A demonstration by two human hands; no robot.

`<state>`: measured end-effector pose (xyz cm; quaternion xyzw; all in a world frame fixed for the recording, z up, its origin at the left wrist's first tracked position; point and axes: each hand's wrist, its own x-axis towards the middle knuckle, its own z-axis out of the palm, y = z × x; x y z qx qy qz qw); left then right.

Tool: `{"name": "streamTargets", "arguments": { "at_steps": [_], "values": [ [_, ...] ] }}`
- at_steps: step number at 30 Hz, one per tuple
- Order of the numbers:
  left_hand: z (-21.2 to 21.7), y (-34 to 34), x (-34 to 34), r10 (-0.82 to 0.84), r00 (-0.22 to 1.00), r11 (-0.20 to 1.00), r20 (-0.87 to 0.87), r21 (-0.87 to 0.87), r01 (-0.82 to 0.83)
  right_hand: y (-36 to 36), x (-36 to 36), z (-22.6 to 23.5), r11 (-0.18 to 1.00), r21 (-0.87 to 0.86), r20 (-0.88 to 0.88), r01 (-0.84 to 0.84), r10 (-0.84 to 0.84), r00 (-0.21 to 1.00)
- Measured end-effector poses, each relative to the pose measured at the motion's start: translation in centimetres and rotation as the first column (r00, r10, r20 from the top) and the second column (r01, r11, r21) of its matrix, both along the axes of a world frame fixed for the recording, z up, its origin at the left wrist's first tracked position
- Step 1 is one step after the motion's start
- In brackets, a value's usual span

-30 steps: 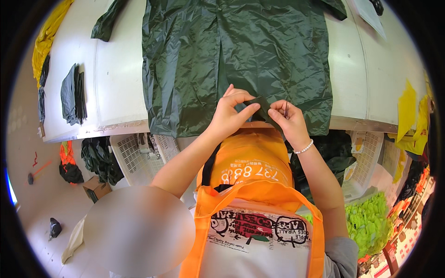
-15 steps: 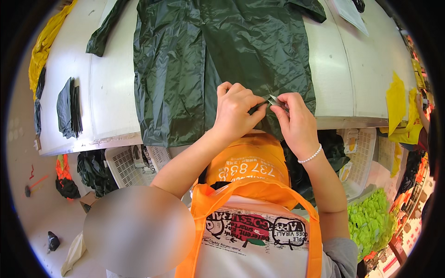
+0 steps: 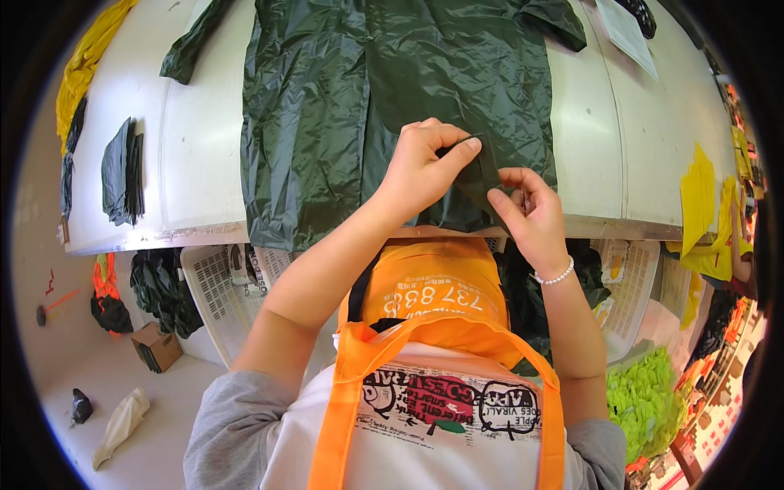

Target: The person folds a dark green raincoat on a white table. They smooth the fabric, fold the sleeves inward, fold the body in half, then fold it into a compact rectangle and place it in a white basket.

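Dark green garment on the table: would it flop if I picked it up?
The dark green garment would probably flop: it's wrinkled all over. It's likely light, as it looks thin. Its shine suggests it may slip.

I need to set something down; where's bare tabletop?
Left: between the dark folded stack and the wrinkled shiny dark-green garment. Right: between that garment and yellow sheets. Crowded: the middle, under garment, left hand and right hand.

White table [image 3: 588, 122] gleams; pale floor [image 3: 106, 367] spreads below.
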<state>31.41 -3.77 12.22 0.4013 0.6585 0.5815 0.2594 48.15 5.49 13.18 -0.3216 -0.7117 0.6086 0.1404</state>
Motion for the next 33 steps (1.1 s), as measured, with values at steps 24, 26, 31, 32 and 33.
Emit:
{"name": "streamTargets", "arguments": {
  "at_steps": [24, 26, 31, 32, 33],
  "values": [
    [0.6, 1.0, 1.0, -0.002, 0.938, 0.976, 0.346, -0.204, 0.077, 5.1, -5.2, 1.2, 0.829, 0.543, -0.139, 0.132, -0.067, 0.988],
    [-0.2, 1.1, 1.0, 0.095, 0.914, 0.99, 0.394, -0.13, -0.047, 5.1, -4.8, 1.6, 0.833, 0.543, -0.129, 0.104, -0.039, 0.991],
    [-0.4, 1.9, 0.4, 0.163, 0.823, 0.986, 0.544, -0.125, -0.112, 1.9, -1.1, 2.9, 0.847, 0.526, 0.065, -0.072, 0.045, 0.997],
    [-0.2, 1.9, 0.4, 0.162, 0.829, 0.986, 0.536, -0.13, -0.109, 1.7, -1.2, 2.5, 0.832, 0.551, 0.006, -0.06, 0.068, 0.998],
    [0.0, 1.9, 0.5, 0.162, 0.834, 0.985, 0.528, -0.135, -0.106, 1.6, -1.3, 2.0, 0.817, 0.575, -0.052, -0.045, 0.092, 0.994]
  ]
}}
